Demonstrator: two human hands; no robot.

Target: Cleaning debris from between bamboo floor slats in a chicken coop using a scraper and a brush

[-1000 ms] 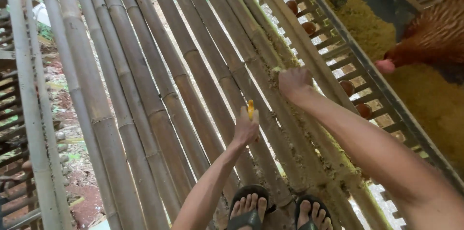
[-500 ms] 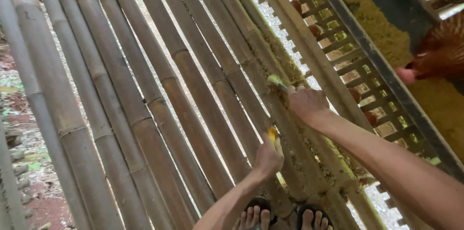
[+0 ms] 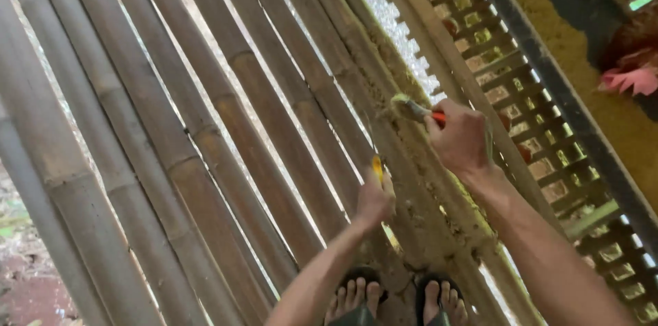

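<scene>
I look down at a floor of long bamboo poles (image 3: 205, 148). My right hand (image 3: 460, 141) grips a small brush with an orange-red handle and pale bristles (image 3: 410, 108), its bristles pressed on a dirt-caked pole. My left hand (image 3: 373, 199) is closed around a thin yellow-tipped tool (image 3: 377, 165), held upright just above the same dirty strip. My two feet in dark sandals (image 3: 394, 298) stand on the poles below both hands.
A slatted wooden and mesh cage front (image 3: 521, 93) runs diagonally at the right, with a dark trough edge (image 3: 576, 113) beyond it. A reddish-brown hen (image 3: 634, 58) stands on yellow litter at the far right. Bare ground shows through gaps at the left.
The view has moved closer to the floor. Both hands have shifted right and down along the dirty pole, and the right hand's brush is visible against the bamboo now.
</scene>
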